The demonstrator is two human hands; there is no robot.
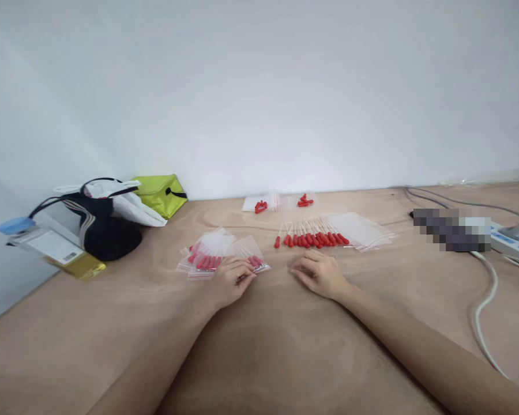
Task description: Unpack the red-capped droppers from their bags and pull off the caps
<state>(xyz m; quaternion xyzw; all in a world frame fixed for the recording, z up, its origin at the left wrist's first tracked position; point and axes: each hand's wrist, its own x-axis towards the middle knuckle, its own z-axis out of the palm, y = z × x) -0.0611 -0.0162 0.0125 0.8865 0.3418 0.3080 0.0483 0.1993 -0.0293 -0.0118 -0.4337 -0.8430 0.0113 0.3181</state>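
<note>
My left hand rests on the table with its fingers loosely bent and nothing visible in it. It lies against the near right side of overlapping clear zip bags, which contain thin pale sticks with red bulb-like ends. My right hand also lies on the tabletop, half curled, with a gap between thumb and fingers and nothing seen inside. Just beyond it is a row of loose red-ended sticks, red ends toward me. A fanned stack of clear bags sits right of that row.
Two more clear bags with red pieces lie near the wall. At left are a black cap, a gold packet and a lime-green bag. A power strip and a white cable occupy the right side.
</note>
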